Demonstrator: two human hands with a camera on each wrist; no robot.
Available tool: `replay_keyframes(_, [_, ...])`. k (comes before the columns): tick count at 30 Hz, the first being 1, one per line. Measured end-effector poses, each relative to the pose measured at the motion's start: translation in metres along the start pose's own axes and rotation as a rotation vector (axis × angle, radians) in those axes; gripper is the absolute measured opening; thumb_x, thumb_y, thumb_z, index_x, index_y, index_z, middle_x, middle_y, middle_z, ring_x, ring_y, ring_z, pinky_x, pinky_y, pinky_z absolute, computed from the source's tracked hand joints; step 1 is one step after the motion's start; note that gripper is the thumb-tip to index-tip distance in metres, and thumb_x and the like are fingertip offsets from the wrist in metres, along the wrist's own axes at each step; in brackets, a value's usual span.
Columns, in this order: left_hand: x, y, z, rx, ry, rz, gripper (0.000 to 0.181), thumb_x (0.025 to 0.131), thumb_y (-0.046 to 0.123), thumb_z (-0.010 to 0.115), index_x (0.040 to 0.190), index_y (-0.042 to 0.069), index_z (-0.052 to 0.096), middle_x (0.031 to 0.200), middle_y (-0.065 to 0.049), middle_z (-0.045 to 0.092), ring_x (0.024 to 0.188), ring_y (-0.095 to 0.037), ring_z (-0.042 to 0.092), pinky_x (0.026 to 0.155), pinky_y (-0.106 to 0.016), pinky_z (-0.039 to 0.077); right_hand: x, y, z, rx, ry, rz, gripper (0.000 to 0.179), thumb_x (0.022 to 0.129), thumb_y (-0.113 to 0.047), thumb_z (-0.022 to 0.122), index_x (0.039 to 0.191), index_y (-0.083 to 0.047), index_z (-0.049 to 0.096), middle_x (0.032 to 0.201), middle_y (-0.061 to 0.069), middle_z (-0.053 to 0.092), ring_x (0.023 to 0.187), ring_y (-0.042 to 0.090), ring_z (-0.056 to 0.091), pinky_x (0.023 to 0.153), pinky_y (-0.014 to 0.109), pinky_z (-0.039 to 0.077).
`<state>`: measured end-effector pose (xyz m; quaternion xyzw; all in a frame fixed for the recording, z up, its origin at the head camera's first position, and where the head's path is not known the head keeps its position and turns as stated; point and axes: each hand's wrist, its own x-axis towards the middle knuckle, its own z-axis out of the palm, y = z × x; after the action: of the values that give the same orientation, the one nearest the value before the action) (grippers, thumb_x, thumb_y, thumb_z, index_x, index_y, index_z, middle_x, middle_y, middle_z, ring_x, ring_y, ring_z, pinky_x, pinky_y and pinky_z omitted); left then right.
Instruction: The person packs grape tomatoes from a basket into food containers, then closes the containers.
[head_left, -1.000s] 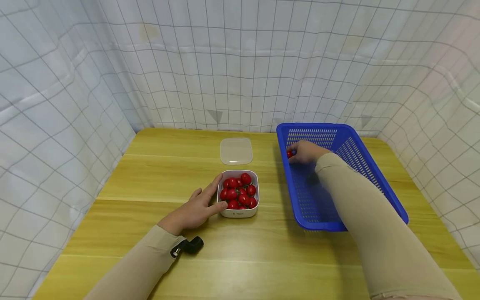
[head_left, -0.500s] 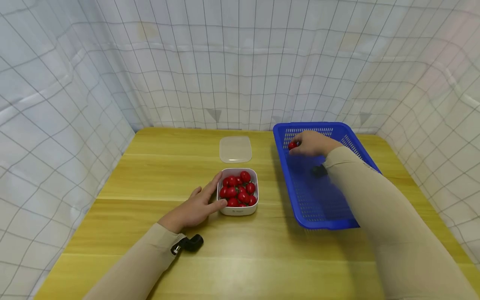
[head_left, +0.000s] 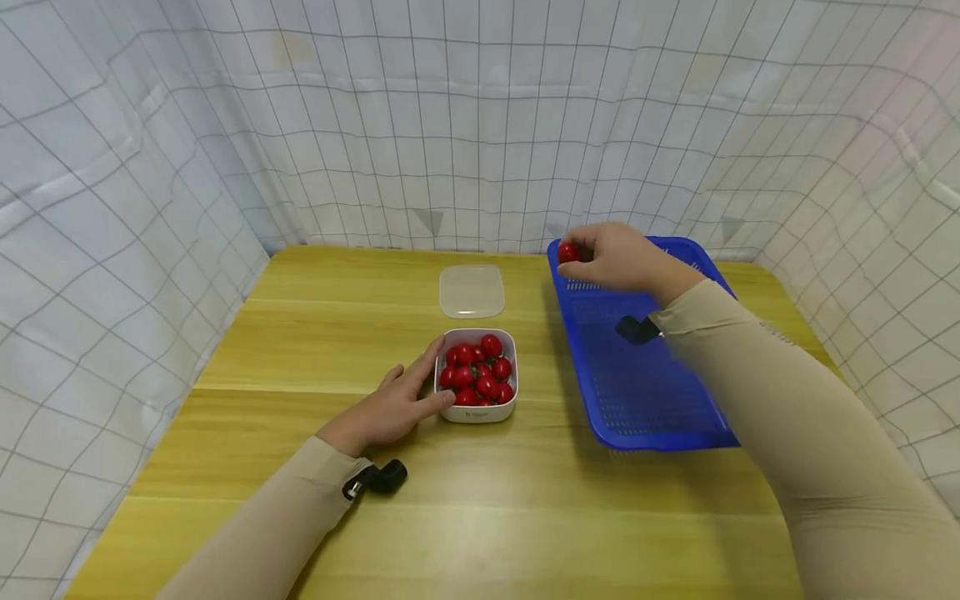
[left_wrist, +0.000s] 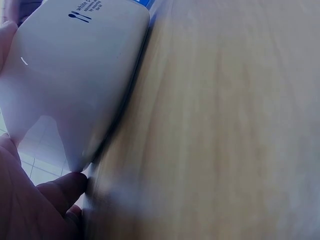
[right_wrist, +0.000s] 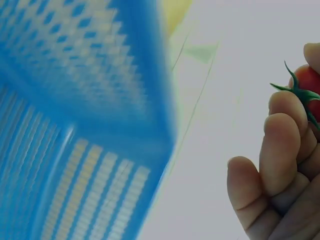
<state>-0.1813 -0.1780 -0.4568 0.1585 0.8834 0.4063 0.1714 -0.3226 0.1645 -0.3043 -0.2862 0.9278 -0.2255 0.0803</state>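
Between the thumb and fingers of my right hand (head_left: pixel 618 257) is a cherry tomato (head_left: pixel 568 252), held over the far left corner of a blue plastic basket (head_left: pixel 581 375). Its green, star-shaped stem end shows in the right wrist view, beside curled fingers (right_wrist: pixel 280 145). My left hand (head_left: pixel 386 410) rests against the left side of a white square container (head_left: pixel 480 414), thumb and fingers spread along its rim. Several red cherry tomatoes (head_left: pixel 486 386) fill that container. In the left wrist view, fingertips touch the container's smooth wall (left_wrist: pixel 75 65), which bears a printed fork and spoon.
A translucent square lid (head_left: pixel 472 292) lies flat behind the container on the wooden table (head_left: pixel 480 517). White grid-patterned curtains (head_left: pixel 480 125) enclose the back and both sides. Black wrist mounts (head_left: pixel 382 477) stick out below the sleeves.
My right hand has lifted the cherry tomato from inside the basket up to its far left rim. The left hand keeps its place on the container.
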Motion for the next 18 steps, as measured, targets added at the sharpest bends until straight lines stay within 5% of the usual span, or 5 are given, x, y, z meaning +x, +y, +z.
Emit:
replay_keyframes(10, [0.0,0.001,-0.001,-0.003,-0.004,0.0,0.091,0.106,0.055,0.054,0.171,0.029,-0.005,0.179,-0.008,0.007,0.165,-0.035,0.01,0.129,-0.063,-0.012,-0.001,-0.073,0.04,-0.094,-0.226,-0.254,0.015,0.1,-0.024,0.073,0.109,-0.013,0.071,0.089,-0.002,0.068,0.079,0.013,0.061,0.074,0.03,0.054])
replay_keyframes(18, [0.001,-0.002,0.001,0.013,-0.005,0.007,0.089,0.108,0.053,0.051,0.171,0.03,-0.007,0.179,-0.008,0.007,0.165,-0.035,0.013,0.128,-0.064,-0.011,0.0,-0.098,0.063,-0.195,-0.329,-0.318,0.014,0.101,-0.027,0.072,0.109,-0.016,0.071,0.088,-0.006,0.069,0.079,0.01,0.062,0.073,0.026,0.055])
